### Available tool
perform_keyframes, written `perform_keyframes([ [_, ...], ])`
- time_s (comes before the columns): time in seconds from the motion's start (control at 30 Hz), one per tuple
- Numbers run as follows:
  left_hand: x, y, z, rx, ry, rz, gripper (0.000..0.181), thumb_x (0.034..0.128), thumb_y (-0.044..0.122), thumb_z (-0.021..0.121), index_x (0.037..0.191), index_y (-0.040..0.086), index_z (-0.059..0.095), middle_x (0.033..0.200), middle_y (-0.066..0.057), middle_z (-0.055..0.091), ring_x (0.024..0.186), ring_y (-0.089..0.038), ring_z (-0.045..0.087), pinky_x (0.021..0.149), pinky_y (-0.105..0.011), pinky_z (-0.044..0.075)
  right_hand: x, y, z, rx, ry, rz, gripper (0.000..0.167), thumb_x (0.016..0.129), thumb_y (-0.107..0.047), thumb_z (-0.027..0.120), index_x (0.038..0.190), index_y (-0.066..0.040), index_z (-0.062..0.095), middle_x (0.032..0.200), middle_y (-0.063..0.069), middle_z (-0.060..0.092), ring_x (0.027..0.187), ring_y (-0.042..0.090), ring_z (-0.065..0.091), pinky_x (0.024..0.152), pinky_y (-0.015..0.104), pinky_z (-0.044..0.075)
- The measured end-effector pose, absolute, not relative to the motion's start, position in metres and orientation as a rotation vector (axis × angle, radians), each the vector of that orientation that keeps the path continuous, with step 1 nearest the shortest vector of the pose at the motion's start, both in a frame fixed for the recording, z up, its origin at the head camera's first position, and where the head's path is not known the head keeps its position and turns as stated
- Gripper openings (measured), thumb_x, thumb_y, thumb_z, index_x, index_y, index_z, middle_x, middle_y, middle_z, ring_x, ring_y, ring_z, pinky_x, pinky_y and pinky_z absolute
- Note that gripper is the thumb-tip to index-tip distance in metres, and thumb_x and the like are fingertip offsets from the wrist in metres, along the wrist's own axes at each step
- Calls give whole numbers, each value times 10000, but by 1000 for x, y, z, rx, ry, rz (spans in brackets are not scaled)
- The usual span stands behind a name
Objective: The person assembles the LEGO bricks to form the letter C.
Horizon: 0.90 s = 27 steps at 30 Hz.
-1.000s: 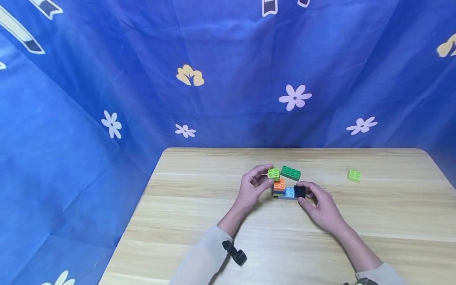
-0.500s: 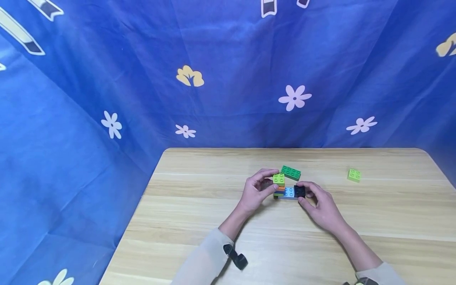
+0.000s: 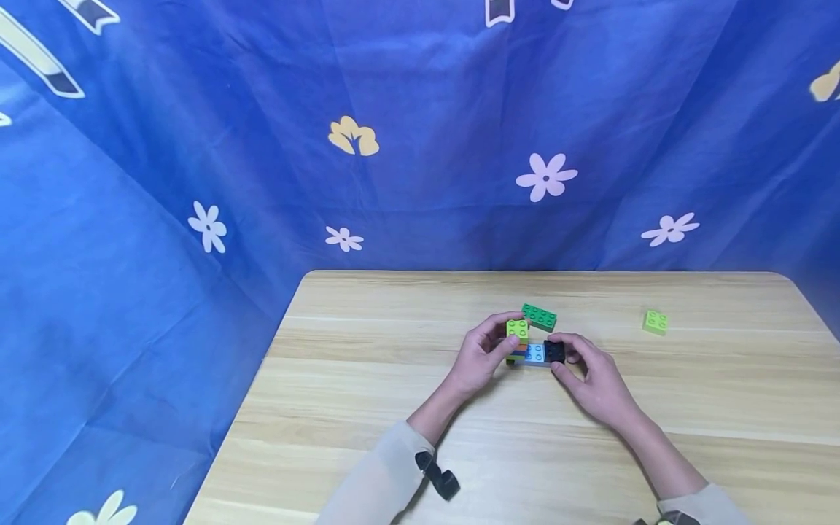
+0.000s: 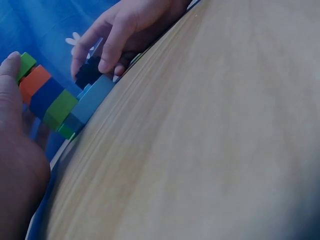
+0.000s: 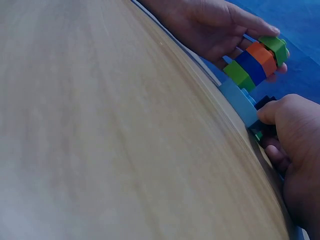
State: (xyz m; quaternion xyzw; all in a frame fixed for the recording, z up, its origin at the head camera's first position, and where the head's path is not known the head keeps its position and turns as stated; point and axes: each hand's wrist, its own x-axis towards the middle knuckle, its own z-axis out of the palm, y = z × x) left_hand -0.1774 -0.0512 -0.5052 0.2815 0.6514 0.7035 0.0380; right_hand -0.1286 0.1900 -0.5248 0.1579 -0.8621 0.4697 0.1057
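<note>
My left hand [image 3: 475,361] pinches a lime green building brick [image 3: 517,329] between thumb and fingers, on top of a stack. In the right wrist view this brick sits slightly askew on an orange brick [image 5: 261,56]. Below the orange one come a dark blue brick [image 5: 251,68] and another green brick [image 5: 239,76]. That stack stands at the left end of a light blue brick [image 4: 95,100] lying low on the table. At its right end, my right hand [image 3: 599,383] grips a black brick [image 3: 554,351] between thumb and fingers. The black brick's underside is hidden.
A dark green long brick [image 3: 539,317] lies just behind the build. Farther right is a loose lime green brick [image 3: 655,322]. The wooden table [image 3: 367,321] ends at a blue patterned cloth [image 3: 426,182] behind and to the left.
My left hand has moved right and down, bringing the lime green brick from above the stack's left side onto the orange brick. The right hand keeps its grip on the black brick.
</note>
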Motion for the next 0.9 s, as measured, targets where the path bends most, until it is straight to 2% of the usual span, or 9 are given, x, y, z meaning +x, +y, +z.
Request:
perform_keyframes([
  [0.23,-177,-48,-507,880,1972,2189,343,1051,31,630,1392,-3,613,1303,-277,680,1102,-141,672,958,-300,573,-128,191,-526,464,-2540,1374,482,938,-3,774,1376,-156,642,1281,49,708,967,140,646,869,182,533],
  [0.5,-176,-47,-504,885,2049,2159,320,1034,57,673,1352,26,657,1208,-209,730,997,-139,692,855,-296,597,-130,191,-527,480,-2530,1367,476,943,-14,775,1377,-157,642,1293,48,709,972,135,649,875,184,528],
  [0.73,-177,-47,-500,854,2087,2143,325,1018,40,683,1342,24,665,1178,-214,735,1022,-136,689,901,-296,591,-132,192,-526,477,-2523,1354,475,937,-16,783,1369,-161,648,1273,47,720,967,134,646,868,187,527],
  [0.9,-174,-47,-503,830,2084,2146,347,1031,51,668,1376,16,643,1248,-228,720,1075,-148,687,964,-328,585,-131,191,-525,486,-2522,1372,474,932,-18,791,1362,-163,654,1255,44,732,970,133,658,879,187,535],
])
